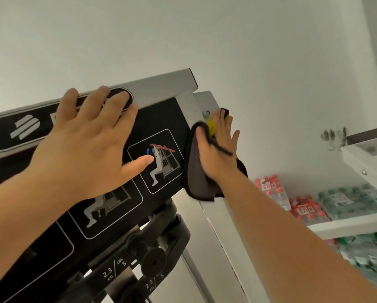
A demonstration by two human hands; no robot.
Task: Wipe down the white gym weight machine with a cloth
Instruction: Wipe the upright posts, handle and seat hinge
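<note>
Up at the top right corner of the white weight machine (161, 84), my right hand (218, 154) presses a dark grey cloth (196, 180) onto the edge where the black panel (174, 114) meets the white post (205, 99). My fingers there are straight and a bit spread, flat on the cloth, not curled round it. A yellow tag (211, 127) on the cloth sticks up between them. The cloth hangs the long way down, along the post, and its bottom end dangles just past the panel's lower edge.

My left hand (84, 145) lies flat on the panel with its fingers open and spread. The fingertips reach the top bar and the thumb points at 1 of the 2 little exercise pictures (159, 160).

From where I look, the top bar runs long from low left to high right and stops at a sharp corner. The post goes down from that corner toward the lower right. Above the bar and to the right of the post is bare white wall (270, 62), with a dark smudge (333, 138) on it. Farther right a white shelf (358, 224) holds packs of water bottles (344, 202), well apart from my hand. Below the panel sits a black knob (154, 261), by labels reading 2.3 KG and 5 LBS.
</note>
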